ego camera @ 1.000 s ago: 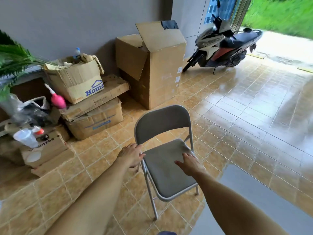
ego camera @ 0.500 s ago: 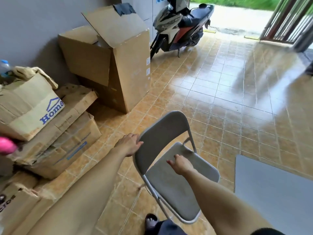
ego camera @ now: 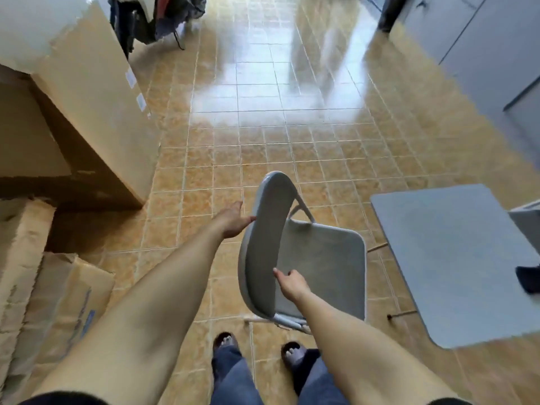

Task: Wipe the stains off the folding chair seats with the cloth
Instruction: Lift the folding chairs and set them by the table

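Note:
A grey folding chair (ego camera: 321, 258) is in front of me, unfolded, its backrest (ego camera: 263, 244) toward the left and its padded seat facing right. My left hand (ego camera: 233, 220) grips the outer edge of the backrest. My right hand (ego camera: 290, 283) holds the chair where the seat meets the backrest. One chair leg with a dark foot sticks out to the right near the floor. No cloth is visible, unless it is the dark thing (ego camera: 527, 279) at the right edge, which I cannot identify.
A grey folding table top (ego camera: 455, 258) stands to the right of the chair. Large cardboard boxes (ego camera: 87, 97) fill the left side, with flattened ones (ego camera: 58, 302) lower left. A parked scooter (ego camera: 157, 16) is at the far top. My feet (ego camera: 257, 346) are on glossy tan tiles.
The chair has been swung round to the right, toward the table, with both hands still on it. My view has turned right and tipped down, so my feet now show.

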{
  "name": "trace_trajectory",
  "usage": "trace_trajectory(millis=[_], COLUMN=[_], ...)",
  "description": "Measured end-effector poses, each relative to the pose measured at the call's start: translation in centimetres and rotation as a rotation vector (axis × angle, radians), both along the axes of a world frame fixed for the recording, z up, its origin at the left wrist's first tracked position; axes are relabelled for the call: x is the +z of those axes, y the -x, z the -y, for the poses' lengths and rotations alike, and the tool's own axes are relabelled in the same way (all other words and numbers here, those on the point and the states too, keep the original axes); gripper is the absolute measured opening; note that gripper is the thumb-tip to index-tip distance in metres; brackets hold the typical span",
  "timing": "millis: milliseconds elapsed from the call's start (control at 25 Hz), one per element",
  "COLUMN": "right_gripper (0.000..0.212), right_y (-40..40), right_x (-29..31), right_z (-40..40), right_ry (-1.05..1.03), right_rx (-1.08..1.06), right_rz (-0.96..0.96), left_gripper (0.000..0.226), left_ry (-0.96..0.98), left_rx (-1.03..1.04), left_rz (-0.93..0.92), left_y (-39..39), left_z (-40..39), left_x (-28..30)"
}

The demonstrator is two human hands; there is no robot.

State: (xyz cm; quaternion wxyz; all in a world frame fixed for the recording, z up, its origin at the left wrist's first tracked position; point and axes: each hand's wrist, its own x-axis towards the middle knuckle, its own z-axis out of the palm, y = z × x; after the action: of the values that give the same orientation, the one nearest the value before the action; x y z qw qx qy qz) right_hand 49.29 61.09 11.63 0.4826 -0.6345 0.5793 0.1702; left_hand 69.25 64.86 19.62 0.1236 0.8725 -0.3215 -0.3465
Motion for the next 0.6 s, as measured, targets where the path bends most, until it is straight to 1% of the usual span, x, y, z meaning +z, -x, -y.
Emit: trace_trajectory(millis=[80, 200, 320, 440, 560, 600], right_gripper=[0.065, 0.07, 0.064, 0.054, 0.046, 0.045], right_y=[-1.0, -2.5, -3.0, -3.6, -3.9, -3.9], right_x=[-0.3, -1.8, -3.4, -5.3, -6.5, -6.9], right_z=[-1.9, -4.6, -6.2, -6.9, -7.0, -6.9], right_ry=[-0.102, -0.313, -0.468, -0.582, -0.595, -0.588], right_rx=[-0.283, -0.757, -1.079, -1.27, -1.342, -1.325], right_rz=[0.017, 0.07, 0.075, 0.147, 0.17, 0.159], left_gripper=[0.08, 0.089, 0.095, 0.095, 0.094, 0.094], left_ry=[0.032, 0.042, 0.075, 0.096, 0.107, 0.101], left_rx=[-0.02, -0.023, -0.001, 0.006, 0.02, 0.018], left_rz=[-0.08, -0.272, -0.415, -0.473, -0.498, -0.494], left_y=[-0.8, -1.9, -1.8, -1.7, -1.7, -1.5], left_z=[1.0, 2.1, 2.8, 2.8, 3.0, 3.1], left_x=[-0.6, -2.3, -3.7, -4.4, -4.5, -4.5])
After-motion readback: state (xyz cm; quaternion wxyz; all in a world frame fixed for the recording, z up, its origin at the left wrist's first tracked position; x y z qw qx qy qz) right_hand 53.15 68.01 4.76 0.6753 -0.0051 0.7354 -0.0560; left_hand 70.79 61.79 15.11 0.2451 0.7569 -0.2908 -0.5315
